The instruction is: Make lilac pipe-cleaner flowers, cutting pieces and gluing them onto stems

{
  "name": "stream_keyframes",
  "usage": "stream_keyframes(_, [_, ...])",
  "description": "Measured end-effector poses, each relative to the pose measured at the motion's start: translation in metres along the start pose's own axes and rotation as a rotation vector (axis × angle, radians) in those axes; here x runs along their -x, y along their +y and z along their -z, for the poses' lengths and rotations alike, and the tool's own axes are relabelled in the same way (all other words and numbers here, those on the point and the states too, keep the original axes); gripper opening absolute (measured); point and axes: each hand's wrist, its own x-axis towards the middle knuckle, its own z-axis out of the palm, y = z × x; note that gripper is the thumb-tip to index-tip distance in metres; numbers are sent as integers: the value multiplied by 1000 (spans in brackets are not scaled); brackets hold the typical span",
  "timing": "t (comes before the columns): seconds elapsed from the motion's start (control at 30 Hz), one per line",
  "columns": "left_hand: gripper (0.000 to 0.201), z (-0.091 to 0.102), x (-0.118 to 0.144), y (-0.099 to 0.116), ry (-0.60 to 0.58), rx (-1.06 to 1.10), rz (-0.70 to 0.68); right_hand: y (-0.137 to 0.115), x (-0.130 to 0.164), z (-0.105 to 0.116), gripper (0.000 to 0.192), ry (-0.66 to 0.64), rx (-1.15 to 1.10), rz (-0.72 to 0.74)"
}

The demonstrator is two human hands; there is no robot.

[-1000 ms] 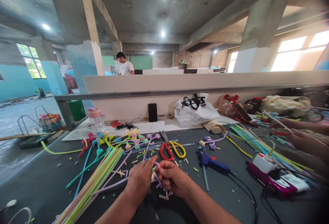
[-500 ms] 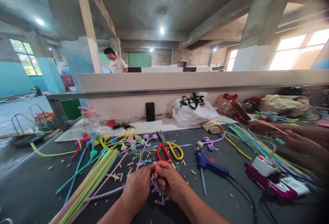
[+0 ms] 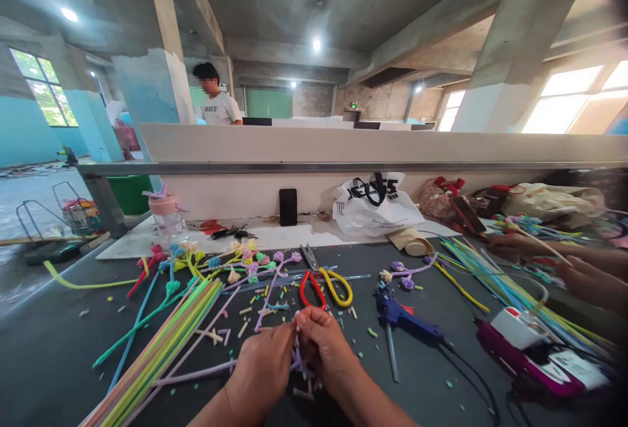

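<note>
My left hand (image 3: 263,363) and my right hand (image 3: 324,347) meet fingertip to fingertip over the dark table, both closed. A purple pipe cleaner (image 3: 196,373) runs out to the left from my left hand. At the pinched fingertips a small pale bit shows, probably a short pipe cleaner piece, mostly covered by the fingers. Purple ends stick out below, between the hands. Just beyond lie scissors (image 3: 324,288) with one red and one yellow handle. Cut pipe cleaner bits (image 3: 243,329) are scattered about.
A bundle of coloured pipe cleaners (image 3: 161,348) lies left, with fuzzy flower stems (image 3: 245,260) behind it. To the right are a blue glue gun (image 3: 409,319), its cable and a purple power strip (image 3: 530,355). A co-worker's hands (image 3: 583,276) work at far right. A phone (image 3: 288,207) leans upright.
The camera view has shifted slightly. My hands stay together, with only a small shift of the fingers around the pale bit. The person in the background has turned slightly.
</note>
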Motion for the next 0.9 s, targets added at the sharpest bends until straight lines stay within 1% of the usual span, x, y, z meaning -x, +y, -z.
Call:
stream_keyframes(0.13, [25, -3, 0, 2, 34, 58, -28, -1, 4, -5, 33, 89, 30, 25])
stream_keyframes(0.27, [25, -4, 1, 3, 54, 168, 20, -1, 6, -9, 30, 123, 48, 41])
stream_keyframes(0.43, [25, 1, -1, 5, 57, 339, 99, 2, 3, -4, 28, 89, 47, 72])
stream_keyframes(0.53, [27, 3, -2, 5, 65, 353, 119, 1, 2, -3, 27, 76, 42, 43])
stream_keyframes(0.67, [28, 4, -1, 2, 110, 370, 103, -2, 5, -5, 26, 23, 31, 14])
stream_keyframes(0.77, [27, 4, 0, 0, 144, 375, 118, -4, 7, -7, 22, -35, 47, 20])
stream_keyframes(0.9, [28, 4, 1, -1, 138, 396, 119, -5, 6, -6, 20, -68, 50, 41])
